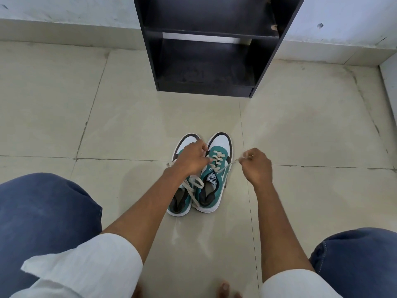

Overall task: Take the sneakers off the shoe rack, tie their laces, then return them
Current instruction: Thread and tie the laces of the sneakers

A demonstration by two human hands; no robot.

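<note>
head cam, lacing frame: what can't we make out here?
- Left sneaker toe and eyelets: covered by the left hand.
- Left hand's grip on a lace: fingertips face away.
- Lace end in the right hand: buried in the fist.
- Shoe rack upper shelves: cut off by the top edge.

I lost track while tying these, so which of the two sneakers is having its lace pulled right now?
The right sneaker, nearer the right hand: its lace runs taut to that hand. The left sneaker has loose laces lying slack.
</note>
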